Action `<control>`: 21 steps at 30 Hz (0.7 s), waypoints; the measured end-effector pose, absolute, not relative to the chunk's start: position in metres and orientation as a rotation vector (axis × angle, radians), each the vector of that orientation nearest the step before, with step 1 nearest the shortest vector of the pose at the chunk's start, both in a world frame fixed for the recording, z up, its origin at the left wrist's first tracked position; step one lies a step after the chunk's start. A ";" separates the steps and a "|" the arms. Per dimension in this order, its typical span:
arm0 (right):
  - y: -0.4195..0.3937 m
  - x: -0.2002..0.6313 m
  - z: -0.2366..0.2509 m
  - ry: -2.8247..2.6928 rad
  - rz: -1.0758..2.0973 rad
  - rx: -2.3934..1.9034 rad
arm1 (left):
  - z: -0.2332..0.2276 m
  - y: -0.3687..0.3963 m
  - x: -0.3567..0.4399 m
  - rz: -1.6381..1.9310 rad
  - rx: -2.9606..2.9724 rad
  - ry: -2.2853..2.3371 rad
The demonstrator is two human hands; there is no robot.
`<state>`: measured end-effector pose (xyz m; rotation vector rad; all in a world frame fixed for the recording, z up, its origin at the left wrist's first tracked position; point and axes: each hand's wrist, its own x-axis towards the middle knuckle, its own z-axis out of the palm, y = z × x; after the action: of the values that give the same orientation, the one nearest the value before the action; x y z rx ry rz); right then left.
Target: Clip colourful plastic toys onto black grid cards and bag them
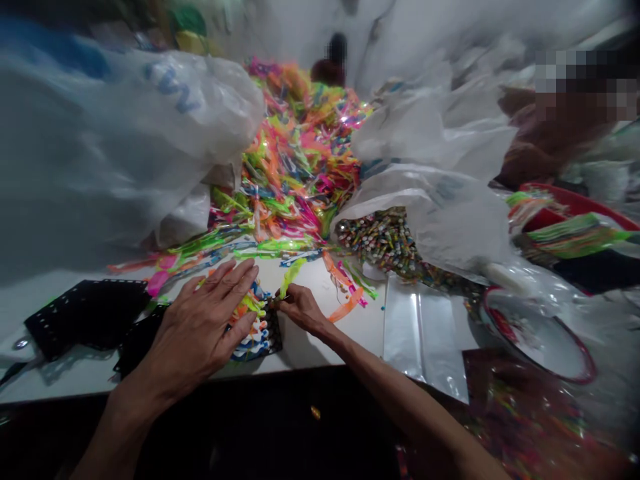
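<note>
Head view: at the near edge of the white surface, the left hand lies flat, fingers spread wide, pressing on a bundle of colourful strips that rests on a black perforated tray. Just beside it, the right hand is pinched narrow on the right edge of that bundle; what its fingertips hold is too small to tell. Toward the near left corner lie more black perforated trays. To the right, near the same edge, lies a clear plastic sleeve, and beyond it a white bowl with a red rim. Further in, an open plastic bag spills small patterned rolls. Behind, a large heap of neon strips runs toward the far edge, flanked by a big translucent bag on the left. Another person sits at the far right.
</note>
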<state>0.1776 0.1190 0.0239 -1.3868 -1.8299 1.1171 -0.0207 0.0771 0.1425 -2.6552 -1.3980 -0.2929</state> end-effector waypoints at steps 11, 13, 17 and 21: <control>0.110 0.144 0.045 -2.533 0.539 -1.672 | 0.132 0.080 -0.020 -0.455 -2.657 -1.338; 0.110 0.138 0.044 -2.513 0.534 -1.700 | 0.131 0.081 -0.019 -0.504 -2.635 -1.329; 0.131 0.171 0.047 -2.467 0.680 -1.639 | 0.130 0.081 -0.021 -0.477 -2.608 -1.324; 0.179 0.233 0.058 -2.323 0.194 -1.859 | 0.131 0.081 -0.022 -0.414 -2.582 -1.347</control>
<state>0.2326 0.1790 0.0579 -1.8587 -2.3225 0.1939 -0.0221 0.0806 0.1306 -2.5815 -1.3467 -0.4143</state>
